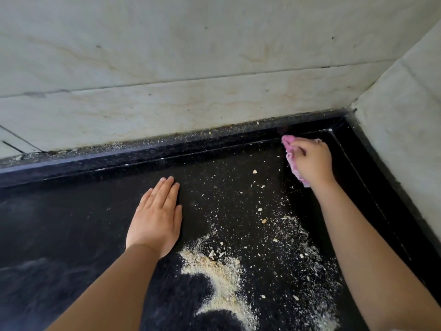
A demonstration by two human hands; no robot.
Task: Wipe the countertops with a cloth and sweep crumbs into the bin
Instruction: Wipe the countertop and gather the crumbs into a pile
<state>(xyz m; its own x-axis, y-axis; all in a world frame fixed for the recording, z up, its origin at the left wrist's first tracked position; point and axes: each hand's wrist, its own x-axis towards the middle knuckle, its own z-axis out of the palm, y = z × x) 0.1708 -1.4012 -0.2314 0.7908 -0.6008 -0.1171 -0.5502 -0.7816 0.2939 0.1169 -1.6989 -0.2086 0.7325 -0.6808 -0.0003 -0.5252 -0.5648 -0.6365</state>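
The fingers (pixel 301 149) of the right hand (pixel 313 161) were curled round a crumpled pink cloth (pixel 293 161), bunching it against the glossy black stone worktop (pixel 71 223) close to the far right corner, just beside the raised black ledge (pixel 167 151) under the pale veined marble wall (pixel 191 68). The left hand (pixel 156 217) lay palm down on the worktop, fingers straight and pressed together, holding nothing. Pale crumbs (pixel 214 266) lay between and near the two forearms, thickest in a heap just right of the left wrist, thinning to scattered flecks towards the cloth. No bin was in view.

From here a fast pull of the cloth towards the body would likely flick the loose flecks outward rather than gather them. The bunched cloth looked small against the spread, so crumbs could slip round its edges, and some already sat on the ledge, where a flat pass would probably miss them
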